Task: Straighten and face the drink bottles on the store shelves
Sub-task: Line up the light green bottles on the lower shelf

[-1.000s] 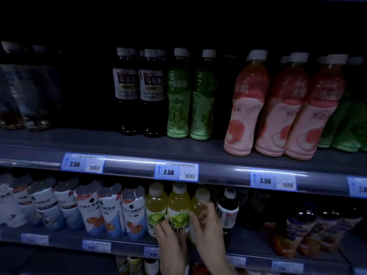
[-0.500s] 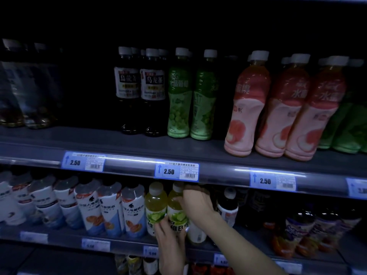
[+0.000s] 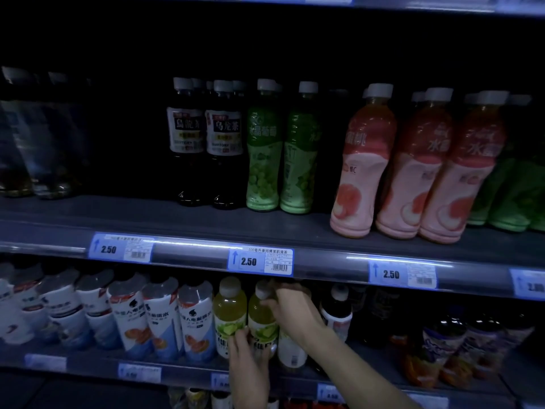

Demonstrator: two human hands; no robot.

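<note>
Down on the lower shelf (image 3: 88,369), near the middle of its front edge, both hands work on 1 yellow bottle (image 3: 261,317). It stands upright, long axis vertical, cap up, with its green-and-white label turned toward the front edge. The left hand (image 3: 247,360) comes up from below the shelf lip and its fingers are wrapped on the lower label. The right hand (image 3: 295,311) reaches in from the right, its fingers closed on the bottle's shoulder just under the cap (the thumb side is hidden, so how far around it goes is unclear). A 2nd yellow bottle (image 3: 229,314) stands just beside it on the left, upright, label also forward. Behind the right wrist a white bottle (image 3: 292,349) shows its barcode side to the front. Left of the yellow pair, a row of white-label bottles (image 3: 162,317) leans with tops tilted left, running toward the shelf's left end. A dark bottle (image 3: 336,311) stands right of the right hand.

On the upper shelf (image 3: 118,219), set back from the front edge, stand 2 dark tea bottles (image 3: 206,143), 2 green bottles (image 3: 280,149) and 3 pink bottles (image 3: 413,166), the pink ones nearer the front edge and leaning slightly right. Price tags (image 3: 259,260) reading 2.50 sit on the upper shelf's front rail.
</note>
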